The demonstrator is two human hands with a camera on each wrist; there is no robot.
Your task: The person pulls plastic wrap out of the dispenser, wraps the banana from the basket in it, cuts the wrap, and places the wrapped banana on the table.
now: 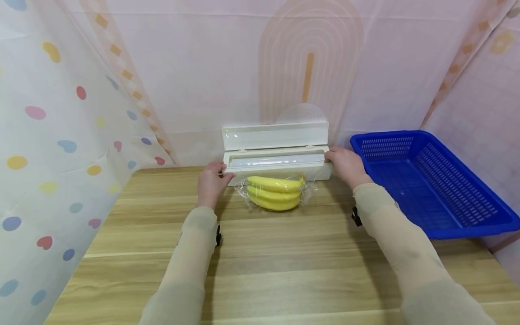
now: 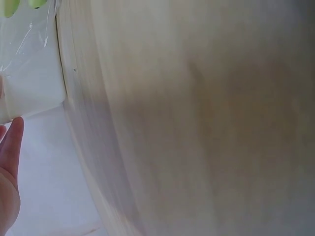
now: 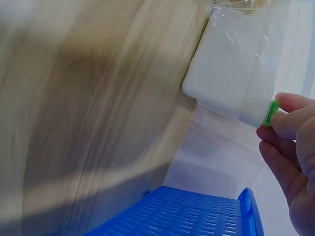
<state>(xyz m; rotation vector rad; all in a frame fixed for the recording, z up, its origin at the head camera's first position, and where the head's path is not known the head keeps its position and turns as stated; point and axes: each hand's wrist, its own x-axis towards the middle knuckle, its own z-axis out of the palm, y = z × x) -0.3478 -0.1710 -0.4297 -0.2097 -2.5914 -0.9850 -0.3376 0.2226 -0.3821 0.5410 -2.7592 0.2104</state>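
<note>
A white cling film dispenser box (image 1: 280, 173) lies at the back of the table, its lid (image 1: 276, 136) raised. Inside it is a roll of film (image 1: 278, 160). My left hand (image 1: 212, 181) holds the box's left end, thumb on the front and fingers at the end. At the right end, my right hand (image 1: 347, 164) pinches a small green slider (image 3: 270, 112) at the box's top edge, seen in the right wrist view. In front of the box, a bunch of yellow bananas (image 1: 274, 194) is wrapped in clear film, which touches the box front.
To the right stands a blue plastic basket (image 1: 422, 232) with slotted walls, close to my right forearm. Patterned cloth (image 1: 195, 76) hangs behind the wooden table (image 1: 276, 266) and along both sides.
</note>
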